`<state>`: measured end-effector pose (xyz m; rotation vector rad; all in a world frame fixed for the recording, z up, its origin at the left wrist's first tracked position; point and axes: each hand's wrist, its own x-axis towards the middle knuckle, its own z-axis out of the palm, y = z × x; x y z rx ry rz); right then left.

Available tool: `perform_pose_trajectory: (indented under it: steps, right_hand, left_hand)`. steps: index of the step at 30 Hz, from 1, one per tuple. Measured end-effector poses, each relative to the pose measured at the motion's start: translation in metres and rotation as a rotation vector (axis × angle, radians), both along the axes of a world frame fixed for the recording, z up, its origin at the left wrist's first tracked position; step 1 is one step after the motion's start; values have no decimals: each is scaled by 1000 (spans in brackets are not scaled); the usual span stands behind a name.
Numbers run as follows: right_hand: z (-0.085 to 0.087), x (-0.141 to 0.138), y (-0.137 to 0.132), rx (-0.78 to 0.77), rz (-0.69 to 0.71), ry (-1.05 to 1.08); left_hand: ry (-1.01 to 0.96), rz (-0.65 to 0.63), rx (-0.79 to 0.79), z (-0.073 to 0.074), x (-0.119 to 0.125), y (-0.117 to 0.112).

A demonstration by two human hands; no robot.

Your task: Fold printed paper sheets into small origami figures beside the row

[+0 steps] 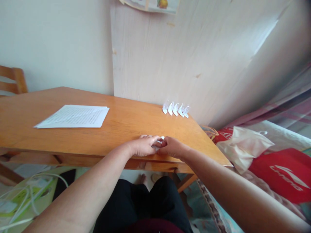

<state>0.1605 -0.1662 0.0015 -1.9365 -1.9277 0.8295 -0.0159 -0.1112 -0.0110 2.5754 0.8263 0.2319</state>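
Note:
Close to the front edge of the wooden table (126, 118), both my hands meet over a small piece of white paper (159, 141). My left hand (145, 145) rests low on the tabletop, its thumb and fingers closed on the paper's left side. From the right, my right hand (173, 147) pinches the same piece, fingers curled. Most of the paper is hidden by the fingers, so its full shape does not show. Beyond my hands, several small folded paper pieces (175, 109) stand in a row near the table's back right corner.
A stack of printed sheets (74, 116) lies on the table's left part. A red bag (283, 174) and a white plastic bag (244, 145) lie right of the table. White cables (30, 191) and a power strip are at lower left. A chair (14, 81) stands far left.

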Motion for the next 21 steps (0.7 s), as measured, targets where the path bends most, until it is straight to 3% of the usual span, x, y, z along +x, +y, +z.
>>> perform_pose_trajectory:
  steps: [8, 21]
  right_hand:
    - [14, -2, 0, -67, 11, -39]
    - [29, 17, 2, -184, -30, -187]
  left_hand:
    - [14, -5, 8, -2, -1, 2]
    - [26, -49, -40, 3, -2, -1]
